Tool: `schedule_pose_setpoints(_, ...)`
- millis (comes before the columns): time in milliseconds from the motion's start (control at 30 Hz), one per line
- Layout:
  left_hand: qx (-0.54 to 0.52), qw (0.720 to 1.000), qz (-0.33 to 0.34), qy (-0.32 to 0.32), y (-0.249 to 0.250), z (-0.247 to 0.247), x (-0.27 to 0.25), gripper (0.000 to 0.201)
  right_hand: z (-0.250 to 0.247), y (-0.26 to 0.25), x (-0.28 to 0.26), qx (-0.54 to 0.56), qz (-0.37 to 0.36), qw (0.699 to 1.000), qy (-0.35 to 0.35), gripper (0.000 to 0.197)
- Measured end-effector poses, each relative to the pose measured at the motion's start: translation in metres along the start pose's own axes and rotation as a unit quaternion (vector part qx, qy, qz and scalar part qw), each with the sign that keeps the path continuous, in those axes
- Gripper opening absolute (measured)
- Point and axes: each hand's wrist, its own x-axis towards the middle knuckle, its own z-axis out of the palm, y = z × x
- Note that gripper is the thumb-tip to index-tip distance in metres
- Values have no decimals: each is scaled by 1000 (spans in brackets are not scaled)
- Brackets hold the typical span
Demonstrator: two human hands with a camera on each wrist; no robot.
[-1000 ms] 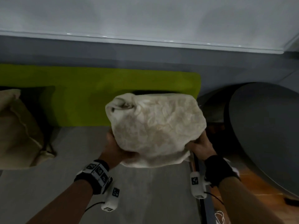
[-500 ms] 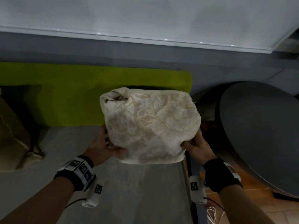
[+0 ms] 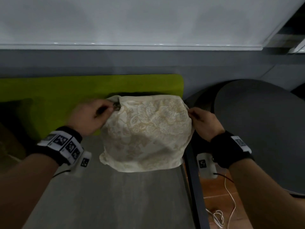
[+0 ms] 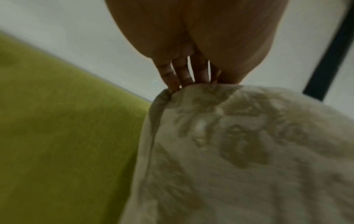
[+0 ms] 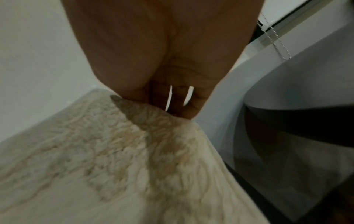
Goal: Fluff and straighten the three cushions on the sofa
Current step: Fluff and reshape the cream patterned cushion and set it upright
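Head view: left hand (image 3: 92,116) and right hand (image 3: 203,122) pinch the cream cushion (image 3: 148,133) by its top corners, apparently squaring it against the sofa's green backrest (image 3: 66,91).

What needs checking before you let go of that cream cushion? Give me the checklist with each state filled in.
1. Left hand pinches the top left corner of the cream cushion: ok.
2. Right hand pinches the top right corner: ok.
3. Cushion's lower edge rests on the grey seat: ok.
4. Cushion leans against the green backrest: cannot tell, its back is hidden.
5. Top left corner straightened: not ok, the fabric is bunched there.
6. Cushion clear of the seat's right edge: not ok, its right side reaches that edge.
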Motion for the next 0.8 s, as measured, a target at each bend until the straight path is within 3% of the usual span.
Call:
schedule_pose_setpoints(100, 52, 996, -1, -79, -7, -2, 9, 18, -6, -3, 13, -126, 34, 985, -111, 33)
schedule_pose_setpoints(233, 123, 985, -14, -121, 1, -2, 11, 69, -4, -4, 25, -191, 40, 968, -159, 48)
schedule_pose_setpoints(400, 154, 968, -43, -194, 14, -5, 5, 42, 0, -2, 20, -249, -106, 934, -232, 88)
schedule_pose_setpoints(533, 163, 966, -54, -190, 14, -5, 0, 59, 0, -2, 16, -259, -143, 926, -236, 86)
schedule_pose_setpoints(600, 176, 966, -44, -186, 16, -4, -3, 54, 5, 6, 14, -218, -145, 946, -193, 66)
schedule_pose_setpoints(667, 182, 967, -43, -175, 15, -4, -4, 56, 3, 17, 11, -67, -83, 993, -57, 29)
schedule_pose_setpoints(700, 177, 967, -52, -176, 12, -6, -4, 59, -2, 20, 10, 45, -24, 998, 37, 11)
schedule_pose_setpoints(767, 178, 967, -70, -169, 4, -10, -3, 50, -16, 21, 6, 260, 82, 940, 205, 5)
schedule_pose_setpoints(800, 187, 967, -65, -160, 2, -11, -4, 50, -23, 21, 6, 330, 101, 905, 250, 5)
